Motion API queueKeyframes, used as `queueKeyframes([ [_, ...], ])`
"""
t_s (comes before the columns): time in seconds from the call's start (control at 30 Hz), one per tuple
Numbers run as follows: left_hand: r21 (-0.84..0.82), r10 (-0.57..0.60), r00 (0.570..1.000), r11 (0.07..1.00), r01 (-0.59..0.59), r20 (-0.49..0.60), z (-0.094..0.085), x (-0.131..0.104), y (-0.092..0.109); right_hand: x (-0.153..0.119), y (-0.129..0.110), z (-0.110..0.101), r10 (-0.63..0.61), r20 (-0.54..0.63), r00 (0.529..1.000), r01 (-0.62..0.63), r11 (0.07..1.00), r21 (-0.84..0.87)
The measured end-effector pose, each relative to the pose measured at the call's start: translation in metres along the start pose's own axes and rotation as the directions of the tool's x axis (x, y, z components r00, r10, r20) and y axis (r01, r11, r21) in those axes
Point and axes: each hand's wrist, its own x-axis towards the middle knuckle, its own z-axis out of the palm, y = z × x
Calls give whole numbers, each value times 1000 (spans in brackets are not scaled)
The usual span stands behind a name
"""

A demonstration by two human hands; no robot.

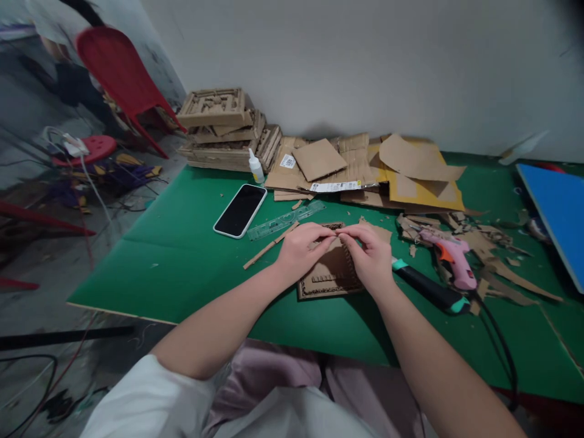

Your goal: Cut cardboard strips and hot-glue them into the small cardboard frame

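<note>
Both hands pinching over a cardboard panel (329, 267)

Left hand (305, 248) and right hand (365, 246) close fingertips together on a small piece.

So on the green table (164, 255) I count one phone (240, 210), one clear ruler (287, 220), one glue bottle (256, 167), one pink glue gun (454, 258), one black-and-teal cutter (426, 285), one blue board (559, 213) on the right and two hands (298, 252) over one cardboard panel (331, 267). Far left pile: at least three framed pieces (214, 106). Scraps (493, 243)? Too many to count, lol.
</note>
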Motion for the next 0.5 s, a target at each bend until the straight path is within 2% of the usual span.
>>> queueKeyframes([
  [0.27,4,14,1000,1000,-13,-10,1,-1,-2,1,-2,0,-49,-1,999,49,999,-10],
  [0.5,20,32,999,999,-32,-14,0,0,-2,1,-1,0,-20,-14,1000,20,1000,21],
])
